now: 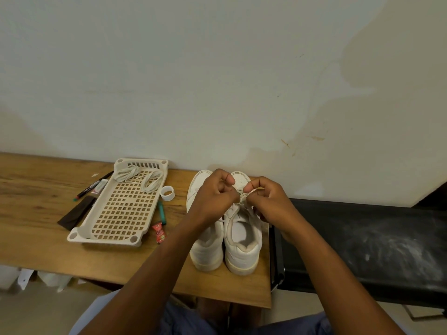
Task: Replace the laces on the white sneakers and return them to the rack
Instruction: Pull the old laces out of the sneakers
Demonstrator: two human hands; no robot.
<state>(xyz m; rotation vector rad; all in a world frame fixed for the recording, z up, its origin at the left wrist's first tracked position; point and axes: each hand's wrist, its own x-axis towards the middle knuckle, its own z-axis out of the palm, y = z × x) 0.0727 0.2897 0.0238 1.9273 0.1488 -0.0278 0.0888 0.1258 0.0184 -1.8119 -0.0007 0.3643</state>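
Hands: left hand [216, 191] and right hand [265, 198], fingers curled, pinch lace [242, 196] above right sneaker [242, 240]; rack [121, 204] at 9 o'clock.

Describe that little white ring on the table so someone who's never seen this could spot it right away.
Start at the wooden table and find the cream perforated rack lying on it. Between the rack's far right corner and the pair of white sneakers stands a short white ring, hollow, open end up. The teal pen and the red sachet just nearer along the rack's edge are coloured; the ring alone is round and white.
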